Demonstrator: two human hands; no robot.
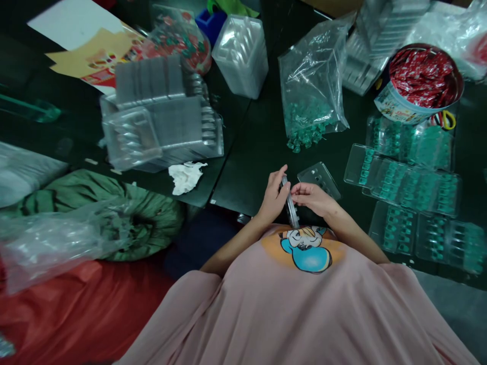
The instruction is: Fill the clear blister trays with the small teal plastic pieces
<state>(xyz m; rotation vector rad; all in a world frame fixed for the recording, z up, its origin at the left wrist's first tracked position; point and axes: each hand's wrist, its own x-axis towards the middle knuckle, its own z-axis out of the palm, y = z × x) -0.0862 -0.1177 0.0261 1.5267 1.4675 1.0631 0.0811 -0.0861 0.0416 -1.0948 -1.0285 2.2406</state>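
Close to my body, my left hand (pixel 274 196) grips a narrow clear plastic tray (pixel 292 209), tilted so that I see it nearly edge-on. My right hand (pixel 311 197) is at the tray's right side with thumb and fingers pinched together. Whatever sits in that pinch is too small or hidden to make out. Just beyond my right hand, another clear tray (pixel 320 178) with moulded hollows lies on the dark table. Farther off, small green translucent plastic pieces (pixel 304 126) spill from the mouth of a clear plastic bag (pixel 314 66).
At right, clear trays with green pieces (pixel 411 185) overlap in rows. Behind them stand a tin of red wrapped packets (pixel 424 76) and scissors (pixel 448 120). Stacked clear trays (pixel 163 121) and crumpled white tissue (pixel 185 177) lie left. Green (pixel 152 218) and red sacks (pixel 83 309) stand beside me.
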